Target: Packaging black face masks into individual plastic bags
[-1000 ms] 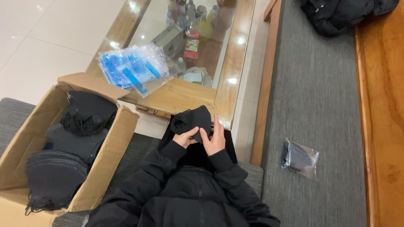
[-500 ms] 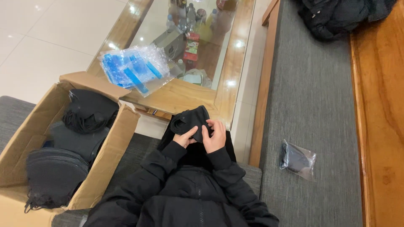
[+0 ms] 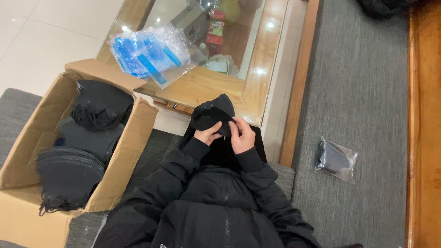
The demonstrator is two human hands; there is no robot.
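Both my hands hold a black face mask point(image 3: 212, 113) in front of my chest, over my lap. My left hand point(image 3: 207, 133) grips its lower left part. My right hand point(image 3: 242, 134) pinches its lower right edge, fingers bent over the fabric. My black jacket sleeves run down to the bottom of the view. To my left, an open cardboard box point(image 3: 27, 151) holds stacks of black masks point(image 3: 69, 172).
A pile of clear plastic bags with blue strips point(image 3: 149, 53) lies on the wood-framed glass table point(image 3: 211, 87) ahead. A bagged black mask point(image 3: 335, 159) rests on the grey cushion point(image 3: 358, 92) to my right. A wooden edge point(image 3: 425, 115) runs along the far right.
My hands have shifted slightly on the mask, turning it a little; the view has tilted, so everything sits a bit lower.
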